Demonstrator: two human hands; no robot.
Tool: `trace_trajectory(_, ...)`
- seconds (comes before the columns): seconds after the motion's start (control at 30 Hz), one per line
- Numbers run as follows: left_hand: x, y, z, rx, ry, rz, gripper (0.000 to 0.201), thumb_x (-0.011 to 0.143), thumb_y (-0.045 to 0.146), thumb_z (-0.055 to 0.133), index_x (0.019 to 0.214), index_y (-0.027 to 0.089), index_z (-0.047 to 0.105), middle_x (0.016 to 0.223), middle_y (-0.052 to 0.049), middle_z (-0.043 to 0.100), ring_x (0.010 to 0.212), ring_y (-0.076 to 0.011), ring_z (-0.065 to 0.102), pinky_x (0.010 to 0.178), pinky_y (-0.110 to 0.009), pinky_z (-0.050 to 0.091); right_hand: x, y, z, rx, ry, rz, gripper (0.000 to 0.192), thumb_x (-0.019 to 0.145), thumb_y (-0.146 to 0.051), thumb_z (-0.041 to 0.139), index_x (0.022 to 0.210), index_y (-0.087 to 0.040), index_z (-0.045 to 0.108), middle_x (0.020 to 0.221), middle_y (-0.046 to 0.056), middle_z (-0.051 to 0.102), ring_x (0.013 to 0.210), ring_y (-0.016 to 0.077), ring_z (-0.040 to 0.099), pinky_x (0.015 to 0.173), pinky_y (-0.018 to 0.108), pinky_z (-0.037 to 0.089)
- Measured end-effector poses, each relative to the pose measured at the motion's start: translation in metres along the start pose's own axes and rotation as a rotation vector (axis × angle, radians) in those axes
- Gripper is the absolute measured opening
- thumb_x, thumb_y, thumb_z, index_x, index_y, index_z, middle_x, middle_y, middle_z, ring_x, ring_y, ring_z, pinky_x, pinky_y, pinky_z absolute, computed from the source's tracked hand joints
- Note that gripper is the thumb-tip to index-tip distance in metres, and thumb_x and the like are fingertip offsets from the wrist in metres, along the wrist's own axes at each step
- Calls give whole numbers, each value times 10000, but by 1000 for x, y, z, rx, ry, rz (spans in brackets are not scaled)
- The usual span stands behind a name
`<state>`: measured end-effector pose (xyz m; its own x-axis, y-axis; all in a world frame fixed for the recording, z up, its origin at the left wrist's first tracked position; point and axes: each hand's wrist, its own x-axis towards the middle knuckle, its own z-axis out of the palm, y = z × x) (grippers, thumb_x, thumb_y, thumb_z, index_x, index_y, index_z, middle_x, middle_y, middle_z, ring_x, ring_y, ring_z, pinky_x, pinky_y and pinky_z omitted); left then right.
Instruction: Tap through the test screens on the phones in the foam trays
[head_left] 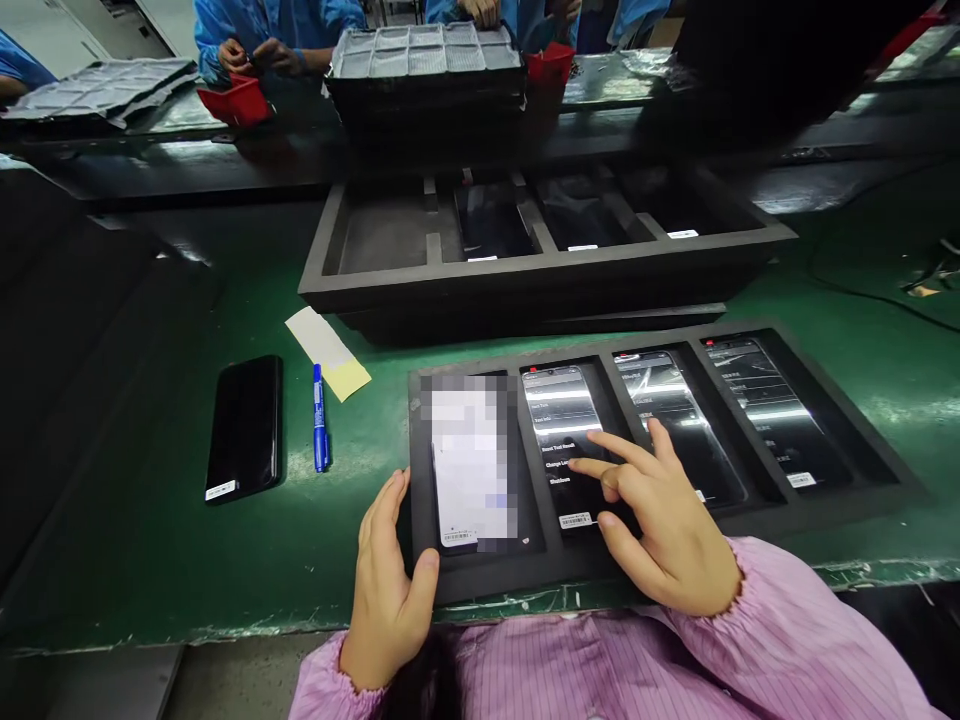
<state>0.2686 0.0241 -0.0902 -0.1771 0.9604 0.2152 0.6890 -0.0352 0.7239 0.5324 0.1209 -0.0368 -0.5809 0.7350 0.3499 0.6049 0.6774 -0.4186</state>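
A black foam tray (660, 345) lies on the green bench in front of me with several phones in its slots. My left hand (390, 580) grips the tray's near left corner, thumb on its top face beside the leftmost phone (469, 465), whose screen is lit white. My right hand (660, 520) rests over the second phone (562, 440), forefinger tip touching a line of the menu on its dark screen. Two more phones (679, 420) (772, 405) with dark menu screens fill the right slots.
A second black tray (540, 270) with phones sits behind on another tray. A loose black phone (246, 425), a blue marker (319, 418) and a paper slip (326, 350) lie to the left. Stacked grey trays (427, 50), red bins (236, 100) and blue-sleeved co-workers are across the bench.
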Motion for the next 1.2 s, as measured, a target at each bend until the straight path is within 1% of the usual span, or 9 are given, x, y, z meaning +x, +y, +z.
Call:
trace_trajectory(0.07,0,0,0,-8,-1,-8,561,907,320,402,1433,241,227,1417,-118,403,1293,-280,398,1064,-508,325,-2,0,1,-18,-46,14,92,795,-162,416,851,-215,364,961,67,671,1209,291,489,1044,679,159)
trace_trajectory(0.13,0,0,0,-11,-5,-19,562,907,324,402,1434,243,226,1418,-115,403,1294,-277,397,1068,-505,320,-1,1,0,-13,-45,16,88,797,-166,415,852,-215,365,951,64,674,1200,291,498,1040,683,161)
trace_trajectory(0.3,0,2,-2,-16,2,-29,547,912,318,390,1432,258,234,1417,-100,407,1302,-265,388,1074,-488,320,14,8,-8,-1,139,44,76,803,-181,429,838,-219,372,909,52,685,1126,275,556,1045,666,196)
trace_trajectory(0.47,-1,1,-1,-16,0,-32,541,911,315,389,1428,239,250,1413,-110,412,1297,-264,397,1078,-484,322,30,17,-6,-38,207,78,75,815,-182,420,845,-225,368,893,43,687,1071,286,589,1003,681,255)
trace_trajectory(0.77,-1,1,-2,-23,11,-28,541,899,338,403,1409,196,289,1386,-129,443,1284,-271,418,1062,-476,358,36,19,8,-96,19,78,96,807,-181,385,864,-220,318,1117,109,636,1202,360,470,931,746,263)
trace_trajectory(0.97,-2,0,-3,-26,13,-13,548,898,334,406,1416,212,276,1385,-121,444,1280,-267,422,1060,-467,363,37,17,10,-104,-63,72,105,810,-170,387,872,-219,317,1194,127,595,1263,367,405,948,750,235)
trace_trajectory(1.07,-2,0,-2,-21,14,-4,543,902,317,399,1418,207,271,1380,-126,448,1274,-267,430,1059,-469,364,38,16,11,-113,-108,73,98,817,-174,391,871,-217,321,1207,131,589,1270,379,397,923,757,253)
trace_trajectory(1.13,-1,2,-2,-10,14,-4,540,904,307,392,1419,206,267,1382,-130,447,1275,-268,428,1061,-474,361,37,16,10,-105,-98,64,86,823,-181,386,876,-215,328,1198,133,594,1261,387,407,898,764,266)
trace_trajectory(1.2,0,4,-2,6,16,5,539,906,316,384,1419,202,264,1376,-137,451,1269,-273,436,1048,-479,375,34,15,7,-80,-30,47,77,825,-193,380,892,-211,346,1175,135,602,1262,375,410,916,765,240)
